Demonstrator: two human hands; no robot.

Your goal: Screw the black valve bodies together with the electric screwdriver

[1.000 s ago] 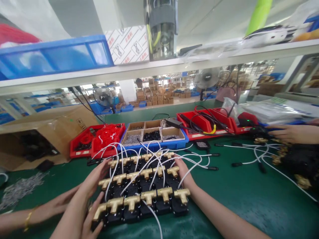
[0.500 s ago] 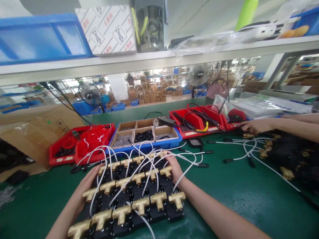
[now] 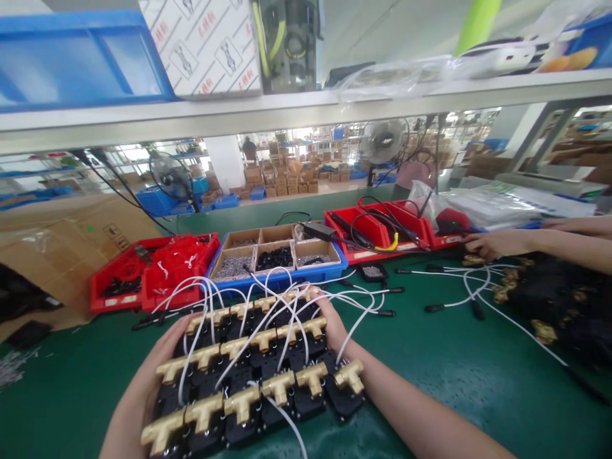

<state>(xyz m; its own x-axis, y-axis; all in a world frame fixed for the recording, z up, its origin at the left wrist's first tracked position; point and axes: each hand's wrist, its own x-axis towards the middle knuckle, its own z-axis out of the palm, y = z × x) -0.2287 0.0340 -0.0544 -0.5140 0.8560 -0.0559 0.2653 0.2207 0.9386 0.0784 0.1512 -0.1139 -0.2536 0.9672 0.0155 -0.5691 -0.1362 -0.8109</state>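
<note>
A green tabletop (image 3: 421, 363) runs beneath a white shelf (image 3: 296, 115), with cartons and fans in the workshop beyond. On it, near the person and in front of the compartmented blue tray (image 3: 315, 275), sits a block of black-bodied units with brass tee fittings (image 3: 241, 403), set in three rows. The left hand (image 3: 160, 357) lies along the block's left side, the right hand (image 3: 331, 322) against its back right; as a grip they brace it from both sides, though I cannot tell how far the fingers close, since the block hides part of them. The front right unit (image 3: 345, 395) sits askew from its row (its brass tee points off at an angle), so uneven side pressure could, I judge, push it out or buckle the rows. The white cables (image 3: 251, 347) loop and cross over the block; a snagged one might drag a unit along with it
</note>
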